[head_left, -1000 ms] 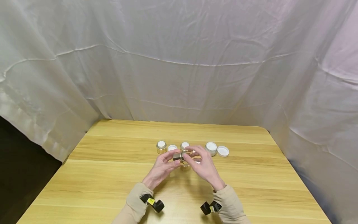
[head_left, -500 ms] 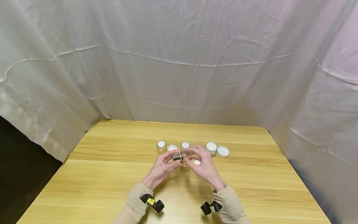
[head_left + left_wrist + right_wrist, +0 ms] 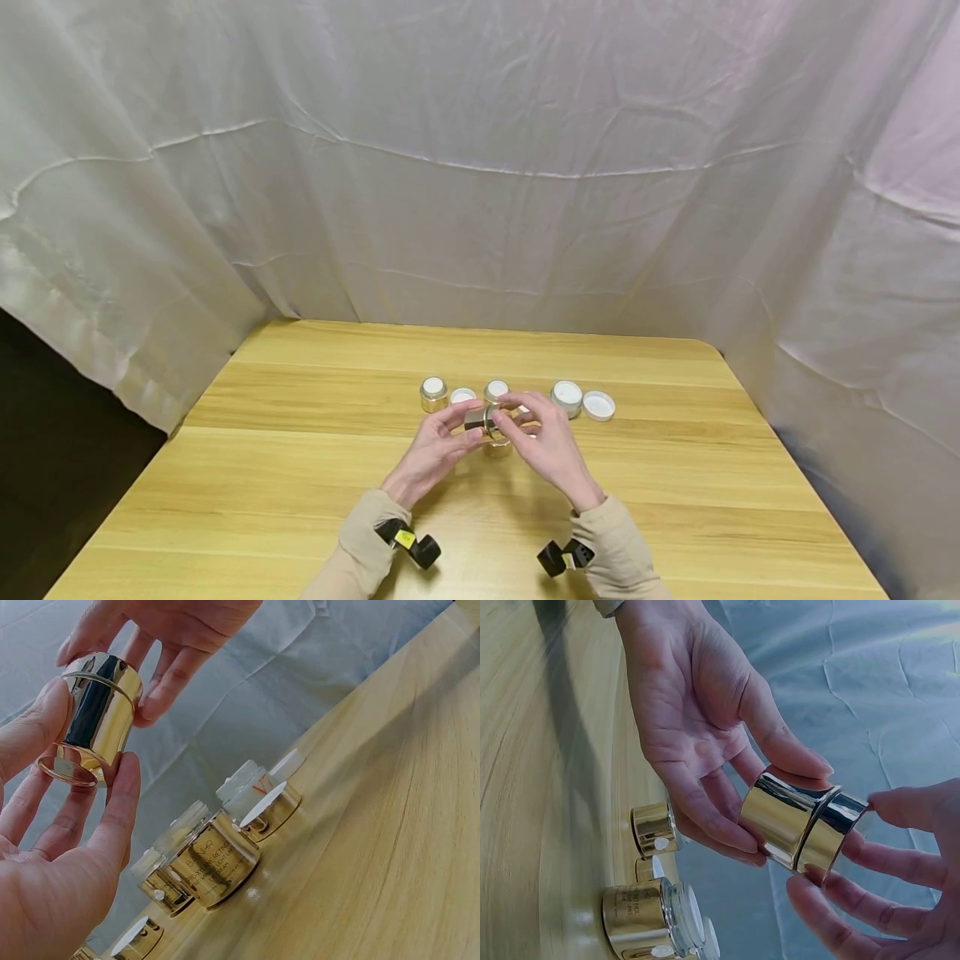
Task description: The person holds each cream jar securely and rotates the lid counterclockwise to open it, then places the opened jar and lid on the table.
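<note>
A shiny gold cream jar is held tilted on its side above the table, between both hands. My left hand grips its longer section, thumb on one side and fingers on the other. With thumb and fingertips, my right hand pinches the shorter end section. A rim or seam runs between the two sections in the right wrist view. Just below the hands stands another gold jar with printed lettering and a clear glass neck, partly hidden in the head view.
Behind the hands stand a gold jar, another jar and a wider pale jar, all white on top. An upturned lid lies at the right, another lid between jars. A grey curtain hangs behind the wooden table.
My right thumb and fingers shift slightly around the jar's end, down and back up. The left hand and the jar's position stay nearly the same.
</note>
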Demonstrator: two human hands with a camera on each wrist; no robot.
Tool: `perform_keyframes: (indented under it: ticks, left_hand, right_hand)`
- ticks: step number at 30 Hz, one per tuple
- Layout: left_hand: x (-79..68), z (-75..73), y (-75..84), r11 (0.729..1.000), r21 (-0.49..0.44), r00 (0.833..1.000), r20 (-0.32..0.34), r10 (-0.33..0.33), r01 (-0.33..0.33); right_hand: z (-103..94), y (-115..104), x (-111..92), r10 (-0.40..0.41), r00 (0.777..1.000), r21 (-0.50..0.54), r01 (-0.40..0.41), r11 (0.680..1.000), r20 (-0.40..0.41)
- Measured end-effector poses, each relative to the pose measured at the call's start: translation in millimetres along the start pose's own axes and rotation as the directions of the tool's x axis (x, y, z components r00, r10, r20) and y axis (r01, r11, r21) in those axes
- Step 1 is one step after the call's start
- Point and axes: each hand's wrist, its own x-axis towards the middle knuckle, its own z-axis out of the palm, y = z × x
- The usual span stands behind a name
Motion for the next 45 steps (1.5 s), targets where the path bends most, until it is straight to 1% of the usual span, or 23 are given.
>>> perform_keyframes:
  ticks: [3, 7, 10, 12, 18, 22, 25, 32, 34, 37, 42, 45]
  left_hand:
    - [0.2, -0.4, -0.7, 1.0, 0.0, 1.0, 0.006, 0.006, -0.006]
    - [0.5, -1.1, -1.7, 1.0, -0.004, 1.0, 0.014, 0.016, -0.016]
    - [0.7, -1.0, -1.7, 1.0, -0.007, 1.0, 0.016, 0.018, -0.018]
    - [0.7, -0.8, -1.7, 1.0, -0.005, 1.0, 0.014, 0.016, -0.016]
    - [0.8, -0.2, -1.1, 1.0, 0.002, 1.0, 0.004, 0.006, -0.006]
    - [0.5, 0.0, -0.7, 1.0, 0.008, 1.0, 0.001, 0.005, -0.005]
    - [0.4, 0.0, -0.7, 1.0, 0.007, 1.0, 0.003, 0.009, -0.009]
    - [0.5, -1.1, -1.8, 1.0, -0.002, 1.0, 0.01, 0.015, -0.015]
    - [0.5, -1.5, -2.0, 1.0, 0.0, 1.0, 0.011, 0.016, -0.016]
    - [0.5, -1.6, -2.1, 1.0, 0.002, 1.0, 0.01, 0.016, -0.016]
    - [0.1, -1.4, -2.0, 1.0, 0.009, 1.0, 0.009, 0.018, -0.018]
    - [0.1, -1.1, -1.8, 1.0, 0.012, 1.0, 0.008, 0.017, -0.017]
  right_hand:
    - [-0.8, 0.2, -0.6, -0.009, 1.0, 0.029, 0.008, 1.0, 0.02]
    - [-2.2, 2.2, -0.6, -0.073, 0.995, 0.111, 0.065, 0.992, 0.07]
    - [-2.5, 2.7, -0.3, -0.105, 0.99, 0.139, 0.092, 0.986, 0.09]
    - [-2.2, 2.3, -0.3, -0.092, 0.992, 0.124, 0.082, 0.989, 0.082]
    - [-0.4, 0.8, -0.9, -0.011, 1.0, 0.045, 0.011, 0.999, 0.018]
    - [-0.2, 0.8, -0.8, -0.001, 1.0, 0.033, 0.0, 0.999, 0.006]
    - [-0.9, 1.2, -0.7, -0.011, 1.0, 0.044, 0.011, 0.999, 0.014]
    - [-3.5, 2.1, -1.0, -0.093, 0.993, 0.126, 0.083, 0.989, 0.074]
    - [-3.5, 1.5, -1.0, -0.102, 0.991, 0.133, 0.091, 0.987, 0.082]
    - [-2.9, 0.6, -1.2, -0.081, 0.994, 0.106, 0.073, 0.992, 0.073]
    - [-1.6, -1.2, -1.6, 0.002, 1.0, 0.025, -0.003, 1.0, 0.031]
    - [-1.3, -2.0, -1.2, 0.018, 1.0, -0.012, -0.017, 1.0, 0.013]
